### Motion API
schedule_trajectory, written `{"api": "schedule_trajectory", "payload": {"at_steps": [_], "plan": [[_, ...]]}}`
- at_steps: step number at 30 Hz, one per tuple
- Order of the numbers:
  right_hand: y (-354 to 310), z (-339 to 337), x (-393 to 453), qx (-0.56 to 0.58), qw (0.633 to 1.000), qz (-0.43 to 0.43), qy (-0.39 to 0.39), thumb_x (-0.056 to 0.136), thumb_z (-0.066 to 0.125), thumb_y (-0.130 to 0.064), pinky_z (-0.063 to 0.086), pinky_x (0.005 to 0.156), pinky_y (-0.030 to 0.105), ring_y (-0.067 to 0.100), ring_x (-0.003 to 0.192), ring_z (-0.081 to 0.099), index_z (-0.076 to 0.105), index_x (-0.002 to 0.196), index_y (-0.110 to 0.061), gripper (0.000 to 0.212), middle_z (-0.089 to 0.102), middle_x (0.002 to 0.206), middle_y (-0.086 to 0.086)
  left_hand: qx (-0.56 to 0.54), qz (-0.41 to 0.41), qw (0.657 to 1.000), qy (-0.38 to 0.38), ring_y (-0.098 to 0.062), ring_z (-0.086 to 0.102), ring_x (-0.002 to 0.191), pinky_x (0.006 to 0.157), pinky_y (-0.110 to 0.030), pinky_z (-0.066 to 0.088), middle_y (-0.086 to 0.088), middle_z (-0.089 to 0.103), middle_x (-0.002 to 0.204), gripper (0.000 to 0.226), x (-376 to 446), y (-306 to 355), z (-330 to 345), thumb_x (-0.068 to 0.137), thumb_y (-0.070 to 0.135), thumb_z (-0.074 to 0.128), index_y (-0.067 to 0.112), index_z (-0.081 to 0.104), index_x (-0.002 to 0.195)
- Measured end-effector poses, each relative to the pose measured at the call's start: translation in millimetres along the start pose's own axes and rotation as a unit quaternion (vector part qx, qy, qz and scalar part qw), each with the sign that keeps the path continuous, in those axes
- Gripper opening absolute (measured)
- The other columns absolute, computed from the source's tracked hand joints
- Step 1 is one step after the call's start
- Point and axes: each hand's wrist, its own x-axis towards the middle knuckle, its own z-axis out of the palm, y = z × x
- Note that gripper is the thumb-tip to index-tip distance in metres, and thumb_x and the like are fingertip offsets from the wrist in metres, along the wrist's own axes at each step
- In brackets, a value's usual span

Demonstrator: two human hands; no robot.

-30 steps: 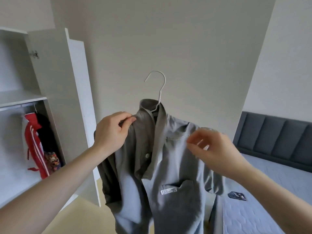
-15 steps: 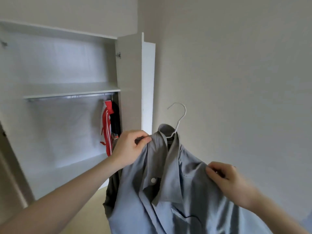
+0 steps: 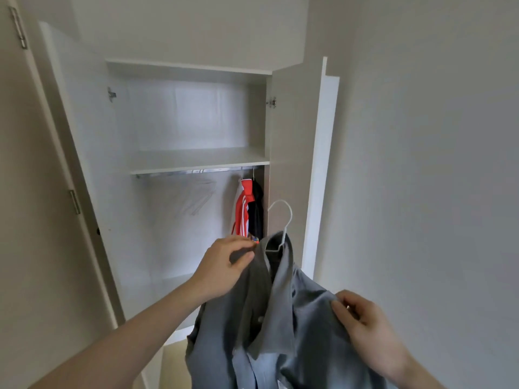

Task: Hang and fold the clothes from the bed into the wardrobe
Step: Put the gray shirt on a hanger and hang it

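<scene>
While both hands, left (image 3: pixel 224 265) and right (image 3: pixel 362 318), pinched the grey shirt (image 3: pixel 280 318), its hanger (image 3: pixel 282 220) risked slipping before reaching the rail (image 3: pixel 191 171) at eleven o'clock.

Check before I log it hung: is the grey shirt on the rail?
Not yet. The grey shirt, on its white hanger, sits below the rail.

shirt (image 3: pixel 280 318) on hanger (image 3: pixel 282 220) before wardrobe (image 3: pixel 196 158), garments (image 3: pixel 248 209) on rail (image 3: pixel 191 171) inside, R end

Both wardrobe doors (image 3: pixel 292 164) stand open. The rail (image 3: pixel 191 172) is bare along its left and middle; a red garment (image 3: pixel 243 209) and a dark garment (image 3: pixel 257 211) crowd its right end.
</scene>
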Motion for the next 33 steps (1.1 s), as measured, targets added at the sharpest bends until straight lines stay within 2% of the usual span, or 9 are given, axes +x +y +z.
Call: {"api": "schedule_trajectory", "payload": {"at_steps": [2,6,10,12,14,18,24,29,33], "plan": [[2,23,26,0.023,1.0,0.003,0.009,0.102,0.061,-0.02,0.036,0.056,0.016,0.003,0.057,0.046,0.066,0.076,-0.017,0.027,0.056,0.06,-0.009,-0.028,-0.024,0.999,0.021,0.001,0.052,0.122,0.108,-0.021,0.037,0.022,0.06,0.129,0.024,7,-19,-9,0.102,0.035,0.059,0.035,0.07,0.123],[9,69,75,0.05,0.998,0.003,0.039,0.103,0.06,-0.026,0.037,0.055,0.023,0.006,0.058,0.046,0.063,0.077,-0.023,0.027,0.055,0.061,0.001,-0.081,-0.007,0.992,0.092,-0.004,0.063,0.103,0.087,-0.009,0.045,0.021,0.066,0.102,0.011,10,-45,-13,0.097,0.023,0.068,0.032,0.073,0.102],[14,108,117,0.055,0.997,0.013,0.054,0.104,0.058,-0.029,0.044,0.062,0.034,0.019,0.061,0.051,0.062,0.081,-0.019,0.026,0.057,0.066,0.01,-0.117,-0.044,0.991,-0.046,-0.007,0.069,0.082,0.071,-0.017,0.05,0.014,0.072,0.084,0.019,20,-60,3,0.098,0.048,0.061,0.036,0.071,0.089],[12,125,140,0.079,0.995,0.014,0.056,0.104,0.058,-0.022,0.04,0.059,0.03,0.012,0.059,0.046,0.059,0.077,-0.018,0.028,0.05,0.059,0.002,-0.124,-0.087,0.981,-0.123,-0.004,0.071,0.081,0.071,-0.017,0.048,0.016,0.074,0.086,0.035,36,-71,14,0.095,0.065,0.053,0.037,0.073,0.088],[10,141,165,0.099,0.994,0.01,0.045,0.105,0.056,-0.017,0.035,0.055,0.021,0.007,0.057,0.043,0.057,0.077,-0.016,0.029,0.045,0.057,-0.007,-0.142,-0.141,0.969,-0.142,-0.004,0.073,0.075,0.066,-0.015,0.047,0.016,0.076,0.088,0.044,61,-82,23,0.093,0.07,0.053,0.033,0.075,0.087],[13,173,216,0.08,0.997,-0.014,0.012,0.106,0.05,-0.017,0.038,0.058,0.019,0.008,0.061,0.049,0.058,0.086,-0.018,0.021,0.053,0.064,-0.008,-0.228,-0.258,0.936,-0.073,-0.016,0.072,0.065,0.054,-0.028,0.051,0.006,0.076,0.08,0.041,124,-107,42,0.093,0.057,0.065,0.019,0.076,0.083],[39,205,308,0.119,0.988,-0.014,-0.102,0.108,0.049,-0.02,0.055,0.084,0.048,0.02,0.089,0.065,0.061,0.107,-0.027,0.014,0.068,0.094,-0.002,-0.18,-0.271,0.945,-0.031,-0.011,0.066,0.058,0.053,-0.024,0.051,0.003,0.069,0.063,0.024,207,-164,73,0.094,0.032,0.072,0.011,0.072,0.082],[66,200,393,0.113,0.963,-0.005,-0.244,0.094,0.06,-0.049,0.055,0.096,0.026,-0.002,0.109,0.061,0.057,0.125,-0.049,0.031,0.06,0.116,-0.033,-0.122,-0.337,0.933,0.024,-0.011,0.059,0.056,0.061,-0.028,0.049,0.002,0.059,0.06,0.031,274,-214,94,0.099,0.032,0.062,0.014,0.067,0.074],[98,188,469,0.073,0.969,0.016,-0.237,0.098,0.061,-0.048,0.053,0.105,0.034,0.006,0.116,0.061,0.057,0.129,-0.046,0.031,0.06,0.124,-0.024,-0.092,-0.395,0.912,0.061,-0.021,0.061,0.069,0.064,-0.031,0.05,-0.007,0.061,0.074,0.034,315,-261,102,0.103,0.03,0.055,0.01,0.064,0.076]]}}
